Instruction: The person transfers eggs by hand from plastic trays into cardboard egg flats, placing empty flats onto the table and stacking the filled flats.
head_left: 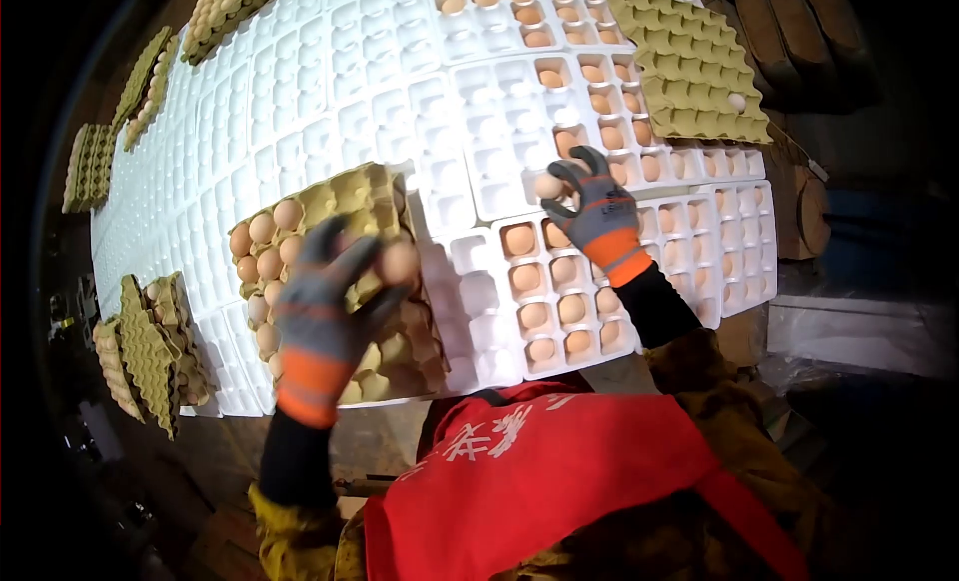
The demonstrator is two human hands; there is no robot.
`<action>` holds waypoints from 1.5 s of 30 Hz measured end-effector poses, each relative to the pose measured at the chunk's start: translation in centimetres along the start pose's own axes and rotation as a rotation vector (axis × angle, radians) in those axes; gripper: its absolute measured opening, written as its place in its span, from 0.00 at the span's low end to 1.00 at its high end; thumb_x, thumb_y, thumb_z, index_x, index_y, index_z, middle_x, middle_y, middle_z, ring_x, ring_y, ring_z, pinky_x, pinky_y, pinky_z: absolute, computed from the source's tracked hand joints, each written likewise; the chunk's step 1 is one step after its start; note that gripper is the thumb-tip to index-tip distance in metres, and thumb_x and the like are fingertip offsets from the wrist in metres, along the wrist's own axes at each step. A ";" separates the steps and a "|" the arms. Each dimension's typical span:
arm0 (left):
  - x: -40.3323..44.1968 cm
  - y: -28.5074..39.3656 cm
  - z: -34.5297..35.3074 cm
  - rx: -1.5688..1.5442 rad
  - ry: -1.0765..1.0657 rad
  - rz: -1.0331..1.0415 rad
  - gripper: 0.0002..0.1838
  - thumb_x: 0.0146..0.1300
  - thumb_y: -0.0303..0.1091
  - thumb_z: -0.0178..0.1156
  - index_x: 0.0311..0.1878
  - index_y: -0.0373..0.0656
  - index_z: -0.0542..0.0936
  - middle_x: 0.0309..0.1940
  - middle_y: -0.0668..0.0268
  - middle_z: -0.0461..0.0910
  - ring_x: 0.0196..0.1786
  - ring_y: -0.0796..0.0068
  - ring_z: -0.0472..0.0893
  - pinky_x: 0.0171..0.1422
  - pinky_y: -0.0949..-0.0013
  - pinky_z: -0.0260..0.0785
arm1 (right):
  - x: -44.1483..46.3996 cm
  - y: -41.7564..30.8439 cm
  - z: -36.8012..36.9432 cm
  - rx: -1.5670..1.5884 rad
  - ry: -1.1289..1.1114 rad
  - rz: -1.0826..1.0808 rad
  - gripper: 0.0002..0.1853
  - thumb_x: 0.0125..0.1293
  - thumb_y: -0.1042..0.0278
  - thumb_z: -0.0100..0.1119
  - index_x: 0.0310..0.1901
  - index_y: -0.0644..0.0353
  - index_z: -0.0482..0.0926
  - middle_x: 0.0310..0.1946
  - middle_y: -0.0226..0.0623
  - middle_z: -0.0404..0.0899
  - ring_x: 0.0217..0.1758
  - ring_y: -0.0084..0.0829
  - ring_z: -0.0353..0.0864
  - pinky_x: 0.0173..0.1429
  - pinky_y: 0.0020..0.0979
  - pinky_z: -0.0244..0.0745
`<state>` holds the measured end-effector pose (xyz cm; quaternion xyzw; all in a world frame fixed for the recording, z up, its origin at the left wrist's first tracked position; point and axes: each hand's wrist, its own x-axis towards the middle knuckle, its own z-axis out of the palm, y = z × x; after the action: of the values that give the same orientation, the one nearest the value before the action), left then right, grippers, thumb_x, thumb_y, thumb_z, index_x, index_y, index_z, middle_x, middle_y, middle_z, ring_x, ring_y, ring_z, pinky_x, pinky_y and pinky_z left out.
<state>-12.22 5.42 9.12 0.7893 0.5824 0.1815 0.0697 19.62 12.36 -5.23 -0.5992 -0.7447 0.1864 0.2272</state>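
Observation:
My left hand (325, 306), in a grey and orange work glove and blurred by motion, is over a yellowish pulp egg tray (428, 353). A brown egg (401, 263) sits between its thumb and fingertips. Several eggs fill the left side of that tray; cups on its right side are bare. Over the white foam egg trays (489, 243), my right hand (597, 209), gloved alike, pinches a pale egg (548, 186) between thumb and fingers. Below it, rows of brown eggs (571, 308) rest in the foam cells nearest me.
White foam trays cover the table, with eggs mainly on the right. A pulp tray (694, 71) with one egg lies at the back right. Stacked pulp trays stand along the left edge (150, 331) and far left (90, 166). A red apron (539, 481) covers my front.

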 end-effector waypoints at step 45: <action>-18.0 -14.3 -1.7 -0.045 0.298 -0.643 0.26 0.56 0.43 0.74 0.55 0.42 0.81 0.43 0.58 0.82 0.47 0.55 0.80 0.52 0.55 0.73 | 1.3 -27.3 11.6 0.197 -0.310 -0.613 0.24 0.60 0.62 0.67 0.59 0.50 0.77 0.50 0.41 0.78 0.54 0.48 0.77 0.59 0.46 0.74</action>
<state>-30.22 -7.27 2.40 0.5287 0.8007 0.2762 0.0552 -9.17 7.76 0.37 -0.2876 -0.8941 0.2692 0.2133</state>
